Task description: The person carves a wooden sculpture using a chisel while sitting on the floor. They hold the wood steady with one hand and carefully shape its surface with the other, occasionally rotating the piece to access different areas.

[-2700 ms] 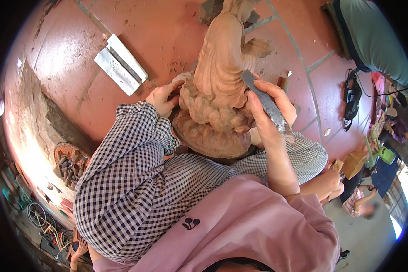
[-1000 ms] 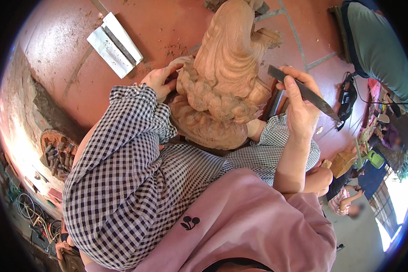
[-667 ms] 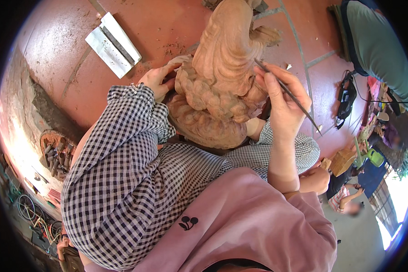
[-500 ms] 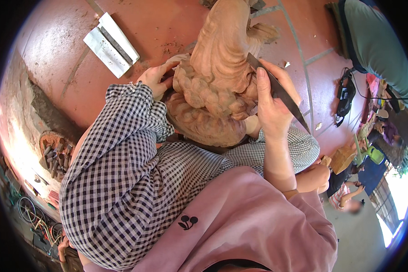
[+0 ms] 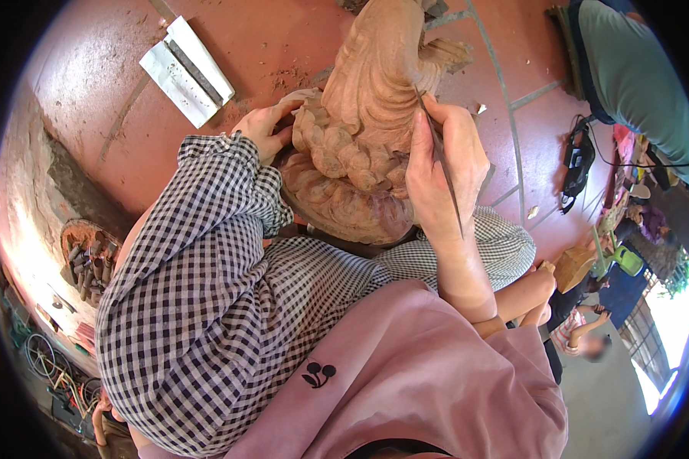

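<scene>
The statue [image 5: 375, 53] is matt, reddish-brown and carved all over; whether it is wood or clay is hard to tell. Its robe [image 5: 371, 96] falls in long curved folds, with rounded, cloud-like lumps [image 5: 352, 157] below and a broad, wavy base [image 5: 352, 210] beneath them. It is in front of the person, its base close to the lap between the legs and its top cut off by the picture's edge. The floor [image 5: 245, 38] is smooth red tile with pale joints, scattered with brown crumbs [image 5: 283, 79] beside the statue. The trousers [image 5: 184, 321] are black-and-white check, gathered at the hem; the shirt [image 5: 421, 359] is plain pink cloth

The left hand [image 5: 266, 131] is half closed, its bent fingers holding the edge of the lumpy part. The right hand [image 5: 448, 164] is closed, pinching a thin, dark blade [image 5: 441, 161] between thumb and fingers. The blade shows nearly edge-on, its upper end at the robe's folds; contact there is too fine to tell

A dark bar [image 5: 194, 73] lies lengthwise on white paper [image 5: 170, 80] at the left. Nearer the person, a reddish round bowl [image 5: 88, 228] holds many short, dark pieces [image 5: 93, 266], too small to make out
</scene>
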A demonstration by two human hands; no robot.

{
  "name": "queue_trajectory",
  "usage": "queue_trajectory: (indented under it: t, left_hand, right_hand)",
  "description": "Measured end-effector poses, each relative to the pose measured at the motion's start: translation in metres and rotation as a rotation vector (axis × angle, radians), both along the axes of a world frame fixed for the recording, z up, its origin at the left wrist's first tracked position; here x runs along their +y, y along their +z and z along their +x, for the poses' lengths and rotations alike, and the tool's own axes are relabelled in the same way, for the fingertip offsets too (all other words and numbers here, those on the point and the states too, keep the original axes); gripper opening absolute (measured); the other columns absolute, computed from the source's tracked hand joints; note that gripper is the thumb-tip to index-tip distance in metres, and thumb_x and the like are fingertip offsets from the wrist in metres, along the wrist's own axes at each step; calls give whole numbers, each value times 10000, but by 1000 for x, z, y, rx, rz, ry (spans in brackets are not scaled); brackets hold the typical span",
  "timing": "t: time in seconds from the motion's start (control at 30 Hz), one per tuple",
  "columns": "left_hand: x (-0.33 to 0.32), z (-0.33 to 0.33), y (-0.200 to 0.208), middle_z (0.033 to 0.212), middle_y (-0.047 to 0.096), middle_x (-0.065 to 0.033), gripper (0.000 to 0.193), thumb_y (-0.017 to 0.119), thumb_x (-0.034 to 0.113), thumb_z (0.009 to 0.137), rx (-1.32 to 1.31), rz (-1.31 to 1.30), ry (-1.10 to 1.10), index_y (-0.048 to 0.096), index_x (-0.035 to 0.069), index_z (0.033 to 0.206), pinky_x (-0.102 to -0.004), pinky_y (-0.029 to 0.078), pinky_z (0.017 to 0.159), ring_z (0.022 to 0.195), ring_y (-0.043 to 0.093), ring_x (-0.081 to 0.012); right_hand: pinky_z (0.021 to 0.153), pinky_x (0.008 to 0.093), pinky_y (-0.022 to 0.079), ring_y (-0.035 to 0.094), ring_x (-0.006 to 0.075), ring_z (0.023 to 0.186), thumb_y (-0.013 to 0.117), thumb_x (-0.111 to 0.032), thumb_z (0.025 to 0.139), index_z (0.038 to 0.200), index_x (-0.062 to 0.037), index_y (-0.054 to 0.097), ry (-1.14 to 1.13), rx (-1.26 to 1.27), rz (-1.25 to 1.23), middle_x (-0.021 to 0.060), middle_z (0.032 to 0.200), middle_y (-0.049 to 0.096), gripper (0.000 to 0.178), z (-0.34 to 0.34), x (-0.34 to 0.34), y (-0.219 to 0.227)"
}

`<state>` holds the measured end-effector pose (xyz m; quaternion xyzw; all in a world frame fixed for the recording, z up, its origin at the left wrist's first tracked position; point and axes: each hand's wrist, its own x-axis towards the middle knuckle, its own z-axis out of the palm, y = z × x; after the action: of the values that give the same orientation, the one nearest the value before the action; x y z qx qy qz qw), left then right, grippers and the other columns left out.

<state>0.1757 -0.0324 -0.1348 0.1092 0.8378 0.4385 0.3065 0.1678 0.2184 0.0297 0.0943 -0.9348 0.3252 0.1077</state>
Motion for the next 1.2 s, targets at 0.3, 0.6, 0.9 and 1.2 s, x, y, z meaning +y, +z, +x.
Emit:
queue_trajectory:
  t: [0.3,0.6,0.9,1.2]
  left_hand:
    - [2,1,2,1172,633,-244,527,624,82,847,84,15,1,481,-13,1345,-395,491,937,1112,614,-363]
    - [-1,1,-6,1172,636,-240,533,637,93,846,67,26,-12,482,-10,1345,-396,505,922,1096,625,-362]
    - [4,-2,9,1195,631,-234,551,645,127,850,-13,-14,8,477,-4,1359,-389,504,929,1132,611,-351]
    - [0,2,-3,1206,630,-234,548,653,138,860,18,-43,22,481,-16,1357,-385,511,932,1137,614,-338]
  right_hand:
    - [635,315,516,654,249,714,639,-12,894,969,24,619,-119,-130,-155,148,838,657,86,-5,12,-1]
    - [767,383,564,685,352,902,656,57,827,970,20,616,21,18,-22,182,888,650,153,-1,4,-3]
    - [769,311,592,679,175,871,610,-61,950,1068,49,609,-278,-251,-833,116,907,675,161,-10,16,-3]
    - [868,346,548,654,204,933,597,-93,967,1070,58,612,-191,-414,-1106,154,1103,642,183,-19,67,-15]
